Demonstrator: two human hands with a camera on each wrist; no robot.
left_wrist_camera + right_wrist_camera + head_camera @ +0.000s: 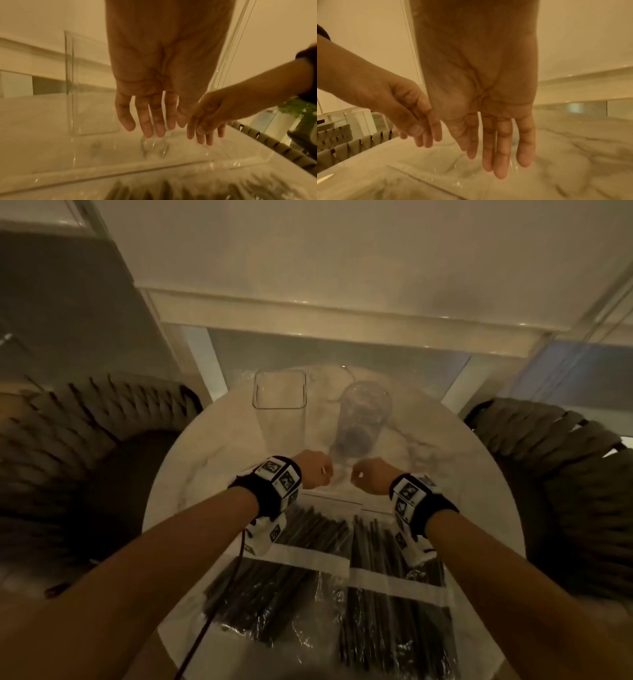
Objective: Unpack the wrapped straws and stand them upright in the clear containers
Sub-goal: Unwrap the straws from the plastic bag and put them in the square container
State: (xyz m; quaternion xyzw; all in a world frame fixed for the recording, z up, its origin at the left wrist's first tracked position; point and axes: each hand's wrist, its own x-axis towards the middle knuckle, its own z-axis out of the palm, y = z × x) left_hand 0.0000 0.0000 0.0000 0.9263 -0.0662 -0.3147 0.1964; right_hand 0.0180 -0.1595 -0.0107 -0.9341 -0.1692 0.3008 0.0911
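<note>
Two packs of dark straws in clear wrap lie side by side on the near half of the round marble table [191,460]: the left pack [270,580] and the right pack [394,604]. Behind them stand a clear rectangular container [279,390] and a clear round container [363,419], both empty. My left hand [317,470] and right hand [370,474] hang close together just past the packs' far edge, in front of the round container. In the wrist views the left hand [150,115] and the right hand [496,135] have straight fingers pointing down, holding nothing.
A woven chair [85,440] stands at the table's left and another woven chair [565,460] at its right. A black cable [212,611] runs from my left wrist over the left pack. A wall and ledge lie behind the table.
</note>
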